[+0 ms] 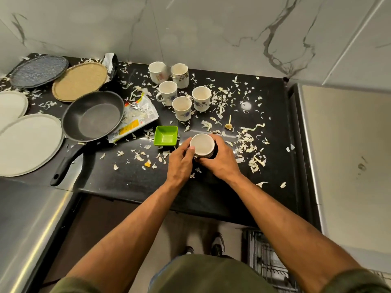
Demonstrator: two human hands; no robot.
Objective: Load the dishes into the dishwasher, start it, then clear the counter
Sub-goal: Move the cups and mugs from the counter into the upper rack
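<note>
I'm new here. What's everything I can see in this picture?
held cup: one, white, near the front of the counter, in both hands
standing cups: five, white with flower print, clustered further back
green dish: one, square, just left of the held cup
frying pan: one, dark grey, left of the dish
blue plate: one, speckled, back left corner
tan plate: one, beside the blue plate
grey plates: two, pale, far left
wrapper: one, crumpled, white and yellow, beside the pan
peel scraps: many, pale, scattered over the black counter
dishwasher rack: one, wire, lower right, below the counter
left hand: one, grip on the cup's left side
right hand: one, grip on its right side
</note>
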